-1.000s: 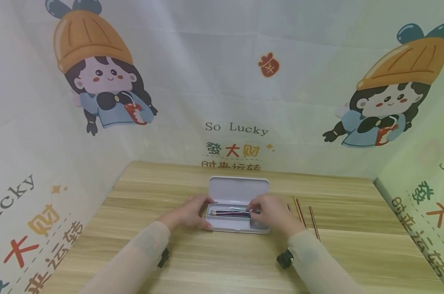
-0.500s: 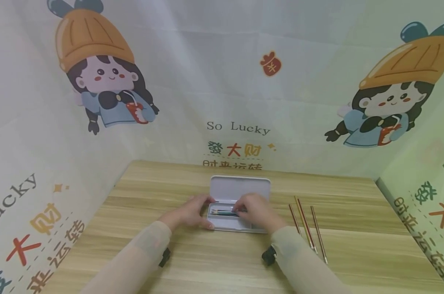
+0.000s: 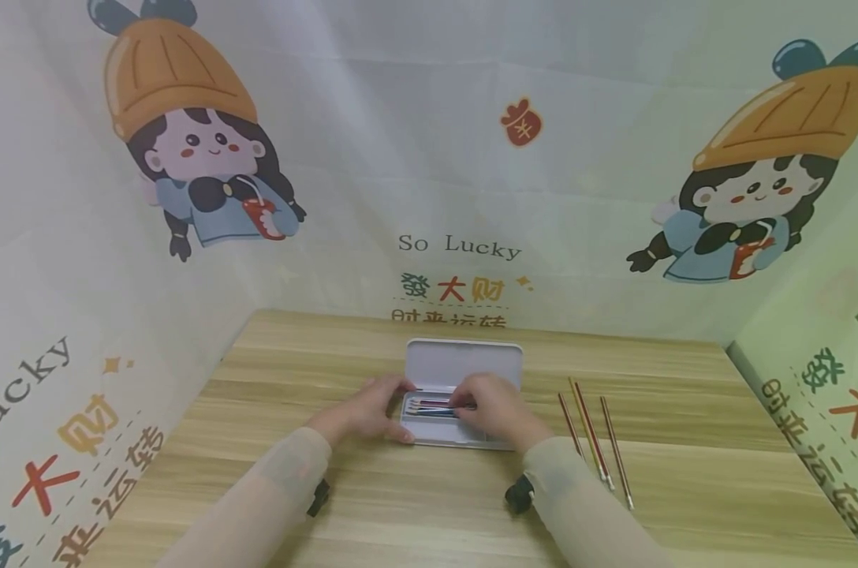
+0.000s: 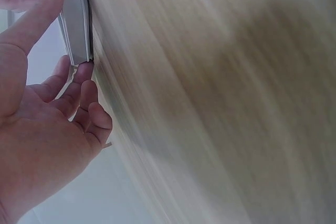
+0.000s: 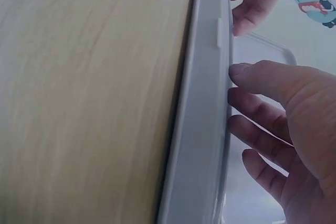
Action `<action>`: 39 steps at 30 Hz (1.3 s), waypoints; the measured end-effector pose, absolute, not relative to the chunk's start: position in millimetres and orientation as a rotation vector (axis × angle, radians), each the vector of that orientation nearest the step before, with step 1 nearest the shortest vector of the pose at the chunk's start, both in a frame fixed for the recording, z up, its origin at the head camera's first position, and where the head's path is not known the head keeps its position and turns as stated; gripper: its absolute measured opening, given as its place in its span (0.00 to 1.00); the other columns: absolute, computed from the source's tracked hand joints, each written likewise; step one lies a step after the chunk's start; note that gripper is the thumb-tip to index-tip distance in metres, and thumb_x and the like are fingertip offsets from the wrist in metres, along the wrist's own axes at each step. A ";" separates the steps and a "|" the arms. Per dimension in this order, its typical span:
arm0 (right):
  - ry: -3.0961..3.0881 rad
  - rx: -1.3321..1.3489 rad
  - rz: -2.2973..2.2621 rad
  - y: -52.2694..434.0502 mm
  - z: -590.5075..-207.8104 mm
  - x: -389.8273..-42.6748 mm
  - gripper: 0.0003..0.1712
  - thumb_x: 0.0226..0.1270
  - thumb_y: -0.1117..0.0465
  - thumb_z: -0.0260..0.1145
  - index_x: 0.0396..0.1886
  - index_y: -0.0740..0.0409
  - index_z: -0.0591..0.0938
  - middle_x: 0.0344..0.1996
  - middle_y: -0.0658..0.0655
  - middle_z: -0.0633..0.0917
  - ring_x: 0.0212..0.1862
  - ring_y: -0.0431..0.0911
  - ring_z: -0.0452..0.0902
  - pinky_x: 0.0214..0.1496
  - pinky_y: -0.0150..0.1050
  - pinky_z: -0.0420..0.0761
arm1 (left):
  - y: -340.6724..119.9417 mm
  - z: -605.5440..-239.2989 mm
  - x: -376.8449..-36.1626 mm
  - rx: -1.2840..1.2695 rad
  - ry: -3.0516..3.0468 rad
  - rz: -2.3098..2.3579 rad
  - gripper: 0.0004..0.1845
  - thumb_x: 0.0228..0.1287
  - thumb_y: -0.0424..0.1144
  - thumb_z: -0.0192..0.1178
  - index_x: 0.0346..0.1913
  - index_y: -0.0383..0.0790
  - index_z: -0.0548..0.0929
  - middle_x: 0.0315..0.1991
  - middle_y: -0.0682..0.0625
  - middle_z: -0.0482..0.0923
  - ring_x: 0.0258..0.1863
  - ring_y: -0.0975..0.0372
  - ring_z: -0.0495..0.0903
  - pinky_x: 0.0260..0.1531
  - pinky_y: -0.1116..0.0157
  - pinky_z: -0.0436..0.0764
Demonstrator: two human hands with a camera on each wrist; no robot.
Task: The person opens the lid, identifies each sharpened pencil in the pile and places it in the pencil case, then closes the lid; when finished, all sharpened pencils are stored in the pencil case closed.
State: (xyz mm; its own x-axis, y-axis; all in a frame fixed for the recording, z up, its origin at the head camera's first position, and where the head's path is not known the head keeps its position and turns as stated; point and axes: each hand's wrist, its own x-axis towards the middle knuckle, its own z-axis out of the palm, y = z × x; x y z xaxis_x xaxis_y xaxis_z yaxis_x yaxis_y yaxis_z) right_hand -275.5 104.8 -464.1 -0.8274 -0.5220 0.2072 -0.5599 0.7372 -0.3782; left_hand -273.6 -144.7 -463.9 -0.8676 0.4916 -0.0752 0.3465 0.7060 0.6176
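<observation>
A white pencil case (image 3: 439, 431) lies with its lid (image 3: 464, 363) raised, and several pencils (image 3: 429, 412) rest in its rear compartment. My left hand (image 3: 368, 406) grips the case's left end, thumb at the front corner and fingers around the back. In the left wrist view, the thumb of that left hand (image 4: 37, 103) presses the case's side wall (image 4: 76, 19). My right hand (image 3: 496, 406) reaches into the case and pinches the right part of the pencils. From the right wrist, the fingertips of my right hand (image 5: 294, 124) are partly hidden behind the front wall (image 5: 202, 103).
Several long pencils (image 3: 617, 450) lie side by side on the wooden table (image 3: 684, 473), right of the case. Behind the table hangs a printed cloth (image 3: 457, 181). Black wrist cameras (image 3: 520, 495) sit under both forearms.
My right hand has moved left over the case, then stayed nearly in place. The pencils under its fingers have shifted and turned: purple and blue ones now show. The left hand has kept its hold.
</observation>
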 end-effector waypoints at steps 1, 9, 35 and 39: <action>-2.837 0.882 0.671 106.5 -463.5 -275.1 0.04 0.54 0.59 0.72 0.31 0.48 0.88 0.30 0.44 0.86 0.36 0.38 0.79 0.43 0.37 0.80 | -144.6 -463.8 -273.2 0.665 2.680 0.903 0.42 0.37 0.47 0.78 0.59 0.42 0.71 0.60 0.45 0.73 0.61 0.49 0.66 0.66 0.48 0.63; -2.821 0.794 0.779 128.6 -445.9 -273.0 0.06 0.59 0.62 0.68 0.36 0.53 0.87 0.35 0.49 0.86 0.39 0.44 0.79 0.41 0.38 0.79 | -144.5 -465.3 -272.1 0.648 2.695 0.884 0.43 0.37 0.47 0.78 0.60 0.42 0.71 0.60 0.45 0.72 0.62 0.49 0.65 0.67 0.48 0.62; -2.838 0.589 0.817 188.2 -417.4 -280.3 0.31 0.59 0.56 0.70 0.62 0.58 0.75 0.58 0.64 0.76 0.55 0.58 0.75 0.58 0.54 0.77 | -141.9 -467.2 -270.0 0.611 2.728 0.920 0.48 0.35 0.47 0.79 0.62 0.37 0.67 0.57 0.45 0.73 0.59 0.51 0.66 0.66 0.51 0.65; -2.789 0.602 0.833 188.0 -418.7 -274.6 0.30 0.59 0.56 0.70 0.61 0.58 0.75 0.57 0.62 0.77 0.55 0.56 0.75 0.57 0.53 0.78 | -140.3 -466.1 -269.3 0.547 2.729 0.983 0.54 0.33 0.44 0.80 0.65 0.35 0.59 0.55 0.47 0.74 0.60 0.51 0.64 0.68 0.50 0.62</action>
State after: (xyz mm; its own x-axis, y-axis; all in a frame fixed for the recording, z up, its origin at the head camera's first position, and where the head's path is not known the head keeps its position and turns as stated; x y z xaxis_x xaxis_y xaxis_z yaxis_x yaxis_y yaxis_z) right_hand -274.6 188.0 -418.7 -0.9043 -0.3304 0.2704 -0.4245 0.7627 -0.4879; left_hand -269.3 -140.3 -466.1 -0.9141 0.4022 -0.0519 0.2768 0.7123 0.6450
